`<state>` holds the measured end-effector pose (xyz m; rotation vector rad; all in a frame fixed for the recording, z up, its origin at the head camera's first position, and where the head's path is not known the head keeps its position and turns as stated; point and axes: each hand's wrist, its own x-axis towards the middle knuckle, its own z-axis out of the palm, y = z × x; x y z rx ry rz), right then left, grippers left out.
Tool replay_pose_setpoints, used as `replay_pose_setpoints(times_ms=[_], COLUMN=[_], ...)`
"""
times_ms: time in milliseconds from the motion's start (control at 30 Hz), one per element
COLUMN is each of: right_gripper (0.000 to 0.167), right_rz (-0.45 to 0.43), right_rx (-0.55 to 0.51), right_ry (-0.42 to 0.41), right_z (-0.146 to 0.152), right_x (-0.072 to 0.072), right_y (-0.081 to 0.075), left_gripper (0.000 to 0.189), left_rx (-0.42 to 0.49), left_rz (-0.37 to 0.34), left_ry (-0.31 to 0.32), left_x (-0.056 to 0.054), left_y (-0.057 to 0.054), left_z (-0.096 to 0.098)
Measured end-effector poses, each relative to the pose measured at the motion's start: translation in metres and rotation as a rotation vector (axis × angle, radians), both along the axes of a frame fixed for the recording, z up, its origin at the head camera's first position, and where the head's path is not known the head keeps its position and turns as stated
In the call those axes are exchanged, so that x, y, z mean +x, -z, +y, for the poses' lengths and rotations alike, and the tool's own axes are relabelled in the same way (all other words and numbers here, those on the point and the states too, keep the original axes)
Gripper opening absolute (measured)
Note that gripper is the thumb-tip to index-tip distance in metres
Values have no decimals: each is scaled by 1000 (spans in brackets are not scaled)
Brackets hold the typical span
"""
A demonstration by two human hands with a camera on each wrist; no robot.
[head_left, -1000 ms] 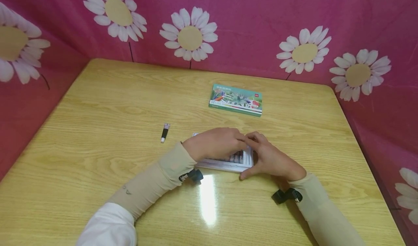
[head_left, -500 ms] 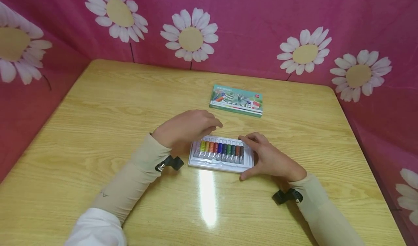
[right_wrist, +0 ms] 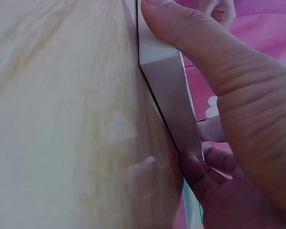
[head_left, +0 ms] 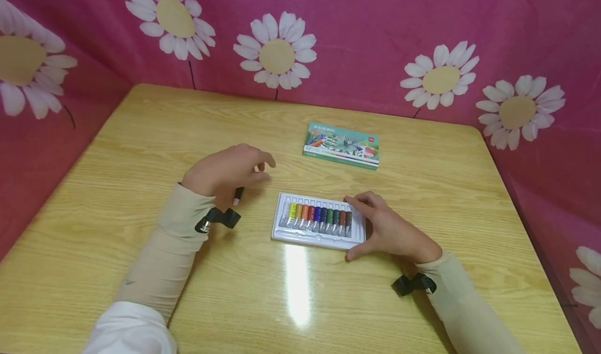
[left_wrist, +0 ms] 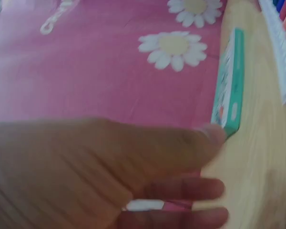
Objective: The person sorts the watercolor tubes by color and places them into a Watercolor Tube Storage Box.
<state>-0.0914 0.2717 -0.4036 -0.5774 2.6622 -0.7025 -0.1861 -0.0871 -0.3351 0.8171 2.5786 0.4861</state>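
Note:
A white plastic tray (head_left: 300, 236) of paint tubes lies on the table in the head view, its tubes (head_left: 317, 218) side by side from pale and yellow to brown and black. My right hand (head_left: 387, 228) holds the tray's right end, thumb at the front edge and fingers at the back. In the right wrist view, the thumb and fingers span the tray's end wall (right_wrist: 170, 95). My left hand (head_left: 230, 168) hovers left of the tray with loosely bent fingers and nothing seen between them. Partly hidden beneath it lies a single black paint tube (head_left: 238, 195) with a white cap.
Behind the tray lies a flat green paint box (head_left: 340, 145) with a printed lid. A pink cloth (head_left: 352, 40) with white daisies hangs along the back and sides of the wooden table (head_left: 422, 176).
From over the tray, my left hand has moved left to above the black tube, uncovering the row of tubes. The right hand has kept its hold on the tray.

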Motion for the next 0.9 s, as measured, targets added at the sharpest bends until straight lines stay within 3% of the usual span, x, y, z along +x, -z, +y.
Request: replay_pose_setpoints(times_ms=[233, 467, 633, 733, 900], right_gripper=[124, 122, 122, 122, 123], right_rz=[-9, -8, -6, 0, 1], right_rx=[0, -2, 1, 3, 4], right_ry=[15, 8, 10, 8, 5], right_z=[1, 1, 2, 2, 1], right_x=[1, 1, 0, 0, 0], right_y=[0, 0, 1, 1, 1], left_gripper=[37, 30, 31, 29, 26], left_rx=[-49, -112, -121, -103, -101], left_rz=[-123, -235, -299, -302, -271], left_ry=[-138, -207, -207, -204, -145], left_x=[-7, -13, -16, -16, -16], left_y=[1, 6, 14, 18, 21], left_z=[-28, -36, -36, -35, -29])
